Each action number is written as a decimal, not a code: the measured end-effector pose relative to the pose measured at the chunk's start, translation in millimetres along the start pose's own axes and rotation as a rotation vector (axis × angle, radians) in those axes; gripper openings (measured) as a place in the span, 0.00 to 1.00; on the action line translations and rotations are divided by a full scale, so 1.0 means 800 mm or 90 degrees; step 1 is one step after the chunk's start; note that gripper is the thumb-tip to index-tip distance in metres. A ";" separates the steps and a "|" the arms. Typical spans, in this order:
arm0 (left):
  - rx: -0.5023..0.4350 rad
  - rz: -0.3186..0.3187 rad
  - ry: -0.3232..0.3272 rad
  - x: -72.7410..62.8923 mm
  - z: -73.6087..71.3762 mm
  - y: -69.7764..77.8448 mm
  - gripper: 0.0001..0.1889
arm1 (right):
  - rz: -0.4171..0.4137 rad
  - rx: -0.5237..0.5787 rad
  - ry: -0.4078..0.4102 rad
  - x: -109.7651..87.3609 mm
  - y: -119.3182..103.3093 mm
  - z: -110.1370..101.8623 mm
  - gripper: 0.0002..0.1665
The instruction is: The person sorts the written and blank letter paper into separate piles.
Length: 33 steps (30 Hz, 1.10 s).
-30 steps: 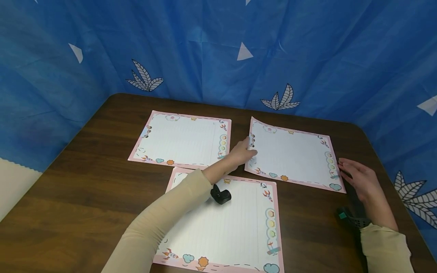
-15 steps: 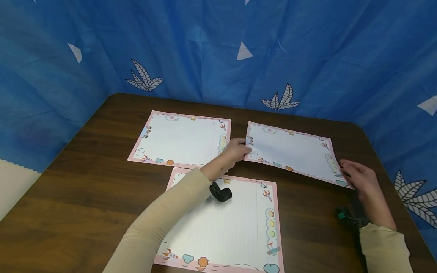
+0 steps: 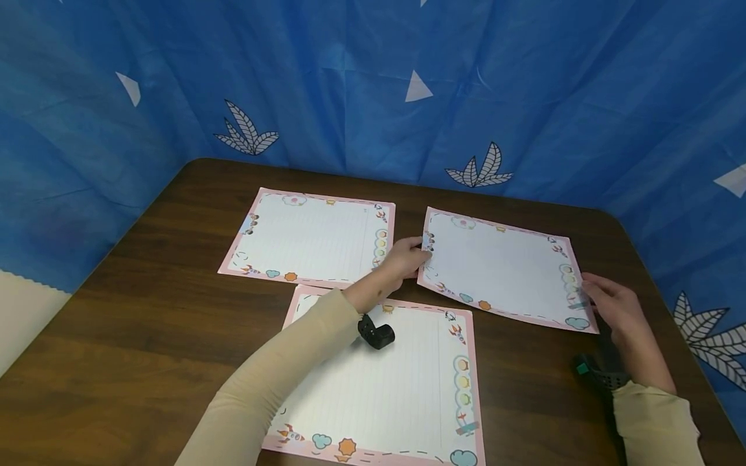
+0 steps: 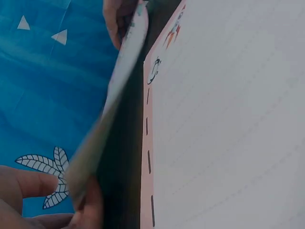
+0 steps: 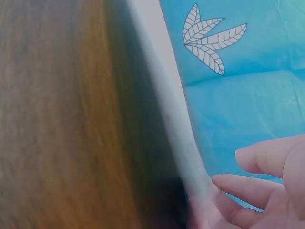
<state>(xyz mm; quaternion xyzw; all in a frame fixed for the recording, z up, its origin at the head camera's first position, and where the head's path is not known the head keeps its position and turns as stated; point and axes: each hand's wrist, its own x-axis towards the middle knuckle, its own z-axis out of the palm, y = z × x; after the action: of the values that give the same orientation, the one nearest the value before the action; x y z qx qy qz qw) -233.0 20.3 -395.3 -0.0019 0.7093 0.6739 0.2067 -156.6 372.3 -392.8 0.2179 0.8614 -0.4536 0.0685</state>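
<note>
At the back right of the table, a pink-bordered sheet of paper (image 3: 501, 268) with cartoon prints is held by its two short sides. My left hand (image 3: 406, 259) pinches its left edge, thumb on top. At its right edge is my right hand (image 3: 618, 304), fingertips on the border. The left wrist view catches the same sheet (image 4: 126, 62) nearly edge-on, bent, with fingers (image 4: 90, 205) at its near end. In the right wrist view, the sheet (image 5: 178, 124) runs into the fingers, blurred where they meet. Whether the sheet's underside touches the table, I cannot tell.
A matching sheet (image 3: 315, 236) lies flat at the back left. Another sheet (image 3: 373, 388) lies in front, partly under my left forearm and its black wrist camera (image 3: 375, 333). Behind the dark wooden table (image 3: 146, 310) hangs a blue curtain (image 3: 350, 84).
The held sheet shifts slightly right. Half a second ago its front edge was raised and bowed; now it lies lower and flatter. The other sheets stay put.
</note>
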 end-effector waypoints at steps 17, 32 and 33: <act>0.131 0.108 0.041 -0.009 -0.006 -0.001 0.25 | -0.076 -0.014 0.155 -0.002 -0.005 0.011 0.30; 0.166 0.128 0.056 -0.010 -0.015 -0.008 0.28 | -0.145 -0.021 0.192 -0.010 -0.013 0.021 0.26; 0.171 0.133 0.059 -0.010 -0.016 -0.008 0.29 | -0.145 -0.021 0.200 -0.011 -0.013 0.021 0.25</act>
<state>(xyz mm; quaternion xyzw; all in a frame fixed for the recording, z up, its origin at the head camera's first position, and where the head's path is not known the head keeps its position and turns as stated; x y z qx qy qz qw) -227.6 5.0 -398.7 0.0680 0.7983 0.5898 0.1011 -154.9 350.4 -392.0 0.1861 0.8878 -0.4048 -0.1154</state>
